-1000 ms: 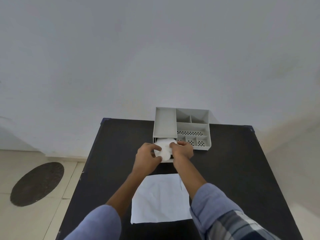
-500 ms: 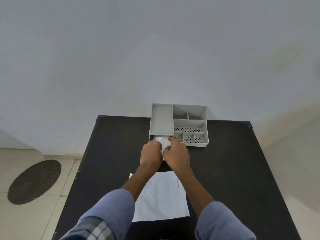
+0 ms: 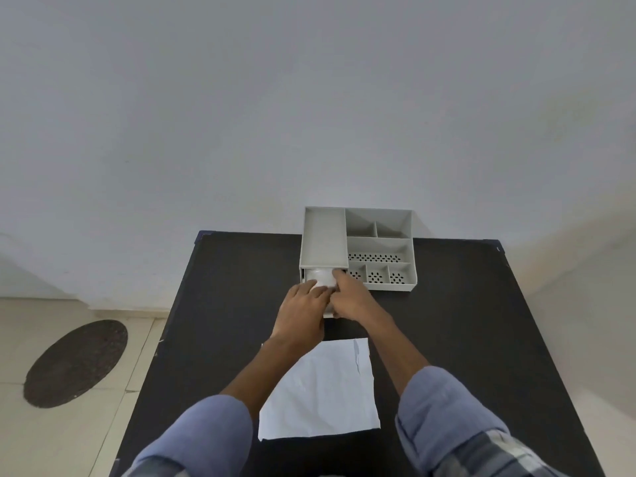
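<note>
A grey desk organiser (image 3: 378,244) stands at the far edge of the black table (image 3: 464,321). Its drawer (image 3: 328,315) at the front left is pulled out toward me. A white round object (image 3: 321,276) lies in the drawer, half under the organiser's top tray. My left hand (image 3: 303,309) holds it from the left, fingers reaching onto it. My right hand (image 3: 352,299) holds it from the right, with the forefinger over its top. The hands hide most of the drawer.
A white sheet of paper (image 3: 320,390) lies on the table in front of me, between my forearms. The organiser's right side has several open compartments with perforated floors. A wall rises right behind the table. On the tiled floor to the left lies a dark oval mat (image 3: 75,363).
Both hands moved forward with the white round object, which went from above the drawer's front to deeper in, partly under the top tray. Less of it shows now.
</note>
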